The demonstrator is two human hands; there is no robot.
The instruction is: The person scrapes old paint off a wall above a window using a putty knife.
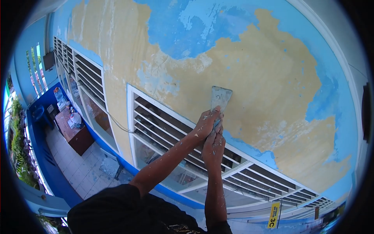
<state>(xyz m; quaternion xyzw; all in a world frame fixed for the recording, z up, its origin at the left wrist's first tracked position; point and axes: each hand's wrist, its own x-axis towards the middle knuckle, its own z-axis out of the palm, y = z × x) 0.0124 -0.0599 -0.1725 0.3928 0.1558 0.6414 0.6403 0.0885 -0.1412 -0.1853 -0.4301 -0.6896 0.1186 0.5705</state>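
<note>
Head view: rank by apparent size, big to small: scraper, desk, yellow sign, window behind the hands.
1. Window
2. Desk
3. Scraper, visible part only; the hands cover some of its handle
4. Yellow sign

Image size only; the desk stands farther from the camera than the scraper.

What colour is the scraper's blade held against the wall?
The blade is pale grey and mottled; it shows in the head view.
</note>
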